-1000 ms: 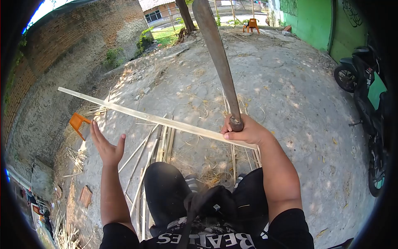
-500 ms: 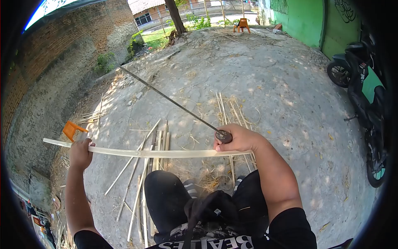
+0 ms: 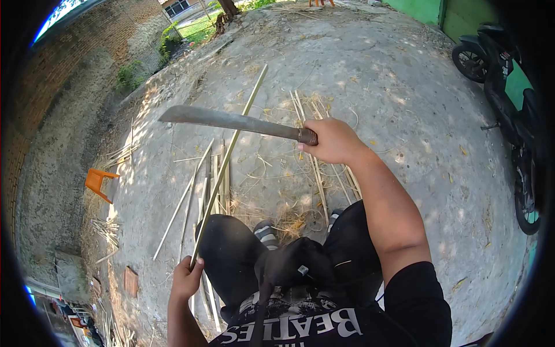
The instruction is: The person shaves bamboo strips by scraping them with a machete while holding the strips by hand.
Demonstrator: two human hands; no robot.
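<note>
My right hand (image 3: 334, 142) is wrapped around the brown handle of a machete (image 3: 231, 120). The broad grey blade points left, its flat face turned toward me. Low on the left, my left hand (image 3: 188, 279) grips the lower end of a long, thin bamboo strip (image 3: 222, 170) beside my left knee. That strip slants up and away to the right. The blade crosses in front of its upper part; whether they touch I cannot tell.
More bamboo strips (image 3: 183, 202) lie on the concrete left of my legs, others (image 3: 310, 151) ahead. Shavings (image 3: 295, 222) are scattered between my feet. An orange plastic stool (image 3: 102, 184) lies tipped at left. A motorbike (image 3: 511, 110) stands right, a brick wall (image 3: 75, 63) left.
My left hand has moved down and right toward my knee, swinging the bamboo strip from level to steeply slanted. The machete is raised off the strip and turned from edge-on to flat.
</note>
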